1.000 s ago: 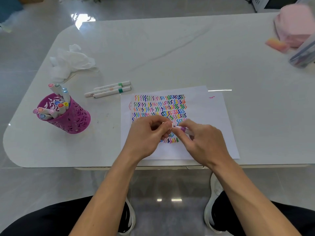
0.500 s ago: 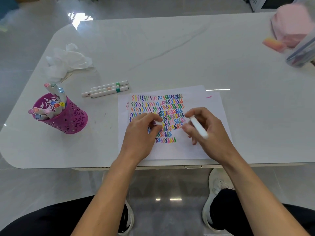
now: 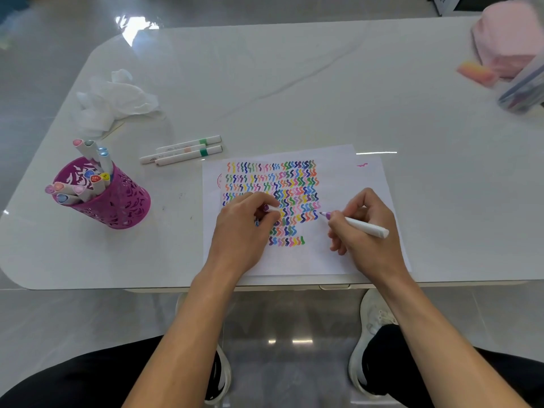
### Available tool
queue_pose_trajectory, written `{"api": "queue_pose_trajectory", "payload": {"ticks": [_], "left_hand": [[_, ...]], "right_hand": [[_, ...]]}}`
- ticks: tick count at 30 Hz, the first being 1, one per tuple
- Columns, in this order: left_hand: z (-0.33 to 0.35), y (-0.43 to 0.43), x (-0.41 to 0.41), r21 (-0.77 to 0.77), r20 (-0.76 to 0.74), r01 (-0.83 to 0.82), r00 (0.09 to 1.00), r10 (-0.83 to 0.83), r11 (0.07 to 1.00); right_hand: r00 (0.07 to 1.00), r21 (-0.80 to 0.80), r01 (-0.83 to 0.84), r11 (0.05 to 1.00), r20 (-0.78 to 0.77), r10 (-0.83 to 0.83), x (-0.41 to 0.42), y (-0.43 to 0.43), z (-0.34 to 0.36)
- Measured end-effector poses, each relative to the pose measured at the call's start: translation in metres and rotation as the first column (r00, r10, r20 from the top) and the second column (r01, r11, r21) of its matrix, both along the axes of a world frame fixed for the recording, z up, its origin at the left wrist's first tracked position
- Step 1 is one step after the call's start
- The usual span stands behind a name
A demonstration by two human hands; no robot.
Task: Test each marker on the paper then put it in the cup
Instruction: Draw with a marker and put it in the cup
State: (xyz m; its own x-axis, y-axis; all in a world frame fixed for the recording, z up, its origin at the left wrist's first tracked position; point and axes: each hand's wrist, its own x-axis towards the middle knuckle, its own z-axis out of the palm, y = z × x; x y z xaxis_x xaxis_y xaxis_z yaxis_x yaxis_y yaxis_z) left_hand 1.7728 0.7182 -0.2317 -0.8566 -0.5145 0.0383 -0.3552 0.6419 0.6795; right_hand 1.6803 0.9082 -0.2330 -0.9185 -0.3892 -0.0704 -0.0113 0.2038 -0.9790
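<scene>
A white sheet of paper [image 3: 347, 184] covered with rows of coloured squiggles lies at the table's front edge. My right hand [image 3: 360, 231] grips an uncapped white marker [image 3: 363, 227]; its purple tip sits at the right end of a squiggle row. My left hand [image 3: 243, 231] rests on the paper and pinches the marker's cap [image 3: 270, 208]. A magenta perforated cup [image 3: 113, 198] at the front left holds several markers. Three white markers [image 3: 184, 150] lie side by side between cup and paper.
Crumpled white tissue [image 3: 114, 101] lies behind the cup. At the far right stand a pink pouch [image 3: 506, 39], an orange eraser-like block [image 3: 475, 72] and a clear case of pens [image 3: 522, 89]. The table's front edge [image 3: 279, 282] runs just below my wrists.
My hands pulled the cap off the marker and moved apart. My right hand turned the marker and brought its tip down to the paper; my left hand kept the cap.
</scene>
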Motion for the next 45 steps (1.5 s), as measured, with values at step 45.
{"api": "queue_pose_trajectory", "payload": {"ticks": [45], "left_hand": [[0.013, 0.004, -0.001, 0.135, -0.055, -0.043, 0.997, 0.051, 0.990]], "right_hand": [[0.987, -0.097, -0.027, 0.995, -0.163, 0.011, 0.007, -0.007, 0.006]]}}
